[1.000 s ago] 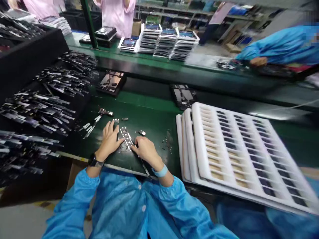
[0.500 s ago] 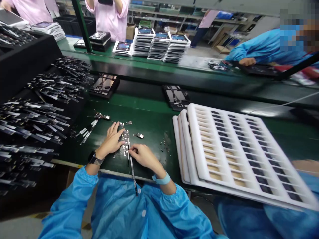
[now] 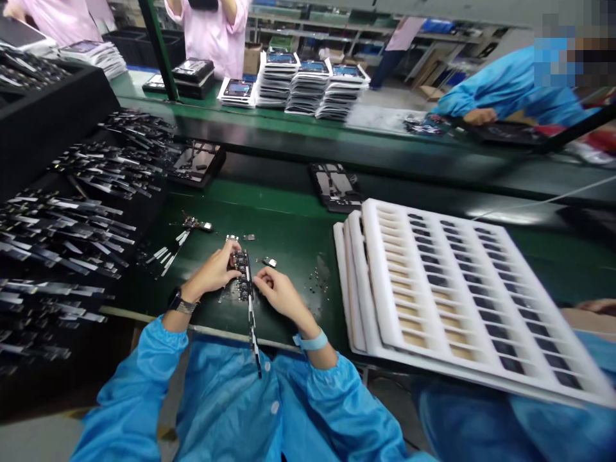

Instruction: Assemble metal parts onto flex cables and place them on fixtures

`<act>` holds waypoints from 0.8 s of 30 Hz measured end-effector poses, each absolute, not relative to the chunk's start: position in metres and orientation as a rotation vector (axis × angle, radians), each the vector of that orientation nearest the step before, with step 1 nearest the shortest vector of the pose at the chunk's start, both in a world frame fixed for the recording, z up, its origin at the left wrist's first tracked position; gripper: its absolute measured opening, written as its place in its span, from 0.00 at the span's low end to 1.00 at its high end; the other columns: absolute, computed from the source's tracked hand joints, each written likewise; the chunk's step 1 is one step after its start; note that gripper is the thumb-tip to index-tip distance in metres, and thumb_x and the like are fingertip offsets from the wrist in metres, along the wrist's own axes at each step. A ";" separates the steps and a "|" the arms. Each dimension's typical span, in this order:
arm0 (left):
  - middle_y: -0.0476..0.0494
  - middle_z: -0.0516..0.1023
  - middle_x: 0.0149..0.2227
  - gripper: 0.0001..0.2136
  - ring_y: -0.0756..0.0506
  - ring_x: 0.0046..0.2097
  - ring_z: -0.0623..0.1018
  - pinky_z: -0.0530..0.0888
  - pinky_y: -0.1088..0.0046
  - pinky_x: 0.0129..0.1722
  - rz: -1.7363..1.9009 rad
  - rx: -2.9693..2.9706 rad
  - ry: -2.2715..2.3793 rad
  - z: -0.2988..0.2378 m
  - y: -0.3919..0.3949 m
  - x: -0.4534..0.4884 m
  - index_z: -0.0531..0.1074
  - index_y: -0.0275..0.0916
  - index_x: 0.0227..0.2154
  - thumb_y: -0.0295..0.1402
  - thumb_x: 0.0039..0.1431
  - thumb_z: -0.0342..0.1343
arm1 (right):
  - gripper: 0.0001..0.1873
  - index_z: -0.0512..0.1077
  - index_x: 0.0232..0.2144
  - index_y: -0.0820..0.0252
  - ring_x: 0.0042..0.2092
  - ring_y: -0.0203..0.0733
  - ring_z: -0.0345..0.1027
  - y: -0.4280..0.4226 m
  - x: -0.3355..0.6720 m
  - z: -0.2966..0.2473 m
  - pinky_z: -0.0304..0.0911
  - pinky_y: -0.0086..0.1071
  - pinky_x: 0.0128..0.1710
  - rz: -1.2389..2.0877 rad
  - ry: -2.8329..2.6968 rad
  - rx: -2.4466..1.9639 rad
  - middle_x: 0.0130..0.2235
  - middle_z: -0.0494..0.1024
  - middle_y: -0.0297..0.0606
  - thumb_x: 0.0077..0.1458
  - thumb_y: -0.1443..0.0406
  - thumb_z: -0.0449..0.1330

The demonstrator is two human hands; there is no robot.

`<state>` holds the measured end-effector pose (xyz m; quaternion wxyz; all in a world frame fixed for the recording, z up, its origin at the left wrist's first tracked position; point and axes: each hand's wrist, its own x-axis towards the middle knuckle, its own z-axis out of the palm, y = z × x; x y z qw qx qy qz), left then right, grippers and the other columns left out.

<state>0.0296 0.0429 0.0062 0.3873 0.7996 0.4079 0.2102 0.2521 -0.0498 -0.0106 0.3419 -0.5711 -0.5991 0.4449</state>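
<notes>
The long strip [image 3: 250, 314] runs near-to-far here. Left hand [image 3: 212, 273] pinches its far end; right hand [image 3: 282, 295] sits just right of it, can't tell if gripping.

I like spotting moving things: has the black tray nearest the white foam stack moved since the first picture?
Yes, the black tray has shifted a little left, closer to the green post.

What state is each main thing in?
Left hand: fingers at small metal parts, grip unclear
Right hand: fingers curled, contact unclear
Black-and-white strip: overhanging the table's near edge
White foam trays: stacked, slots up
Ribbon strips: in heaps
White-framed panels: stacked
Watch: on left wrist
</notes>
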 end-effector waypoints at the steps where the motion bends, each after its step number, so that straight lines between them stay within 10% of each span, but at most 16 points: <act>1: 0.47 0.77 0.42 0.25 0.41 0.43 0.80 0.75 0.61 0.47 0.557 1.975 1.010 0.008 0.042 0.030 0.64 0.43 0.52 0.26 0.55 0.68 | 0.13 0.73 0.37 0.57 0.31 0.40 0.71 -0.048 0.252 -0.013 0.61 0.32 0.36 1.187 -1.512 -1.448 0.29 0.78 0.33 0.68 0.55 0.59; 17: 0.50 0.79 0.39 0.35 0.51 0.33 0.79 0.77 0.73 0.36 1.054 1.131 0.823 0.045 0.064 0.072 0.68 0.40 0.56 0.34 0.46 0.77 | 0.27 0.71 0.33 0.57 0.27 0.36 0.63 -0.005 0.264 0.020 0.60 0.32 0.30 1.332 -1.243 -1.069 0.27 0.76 0.32 0.60 0.41 0.66; 24: 0.49 0.79 0.26 0.29 0.49 0.24 0.77 0.71 0.77 0.22 0.948 0.942 0.921 0.034 0.053 0.106 0.73 0.37 0.41 0.52 0.46 0.77 | 0.26 0.69 0.31 0.56 0.26 0.35 0.61 0.009 0.276 0.016 0.57 0.31 0.28 1.278 -1.171 -1.079 0.25 0.72 0.30 0.59 0.41 0.67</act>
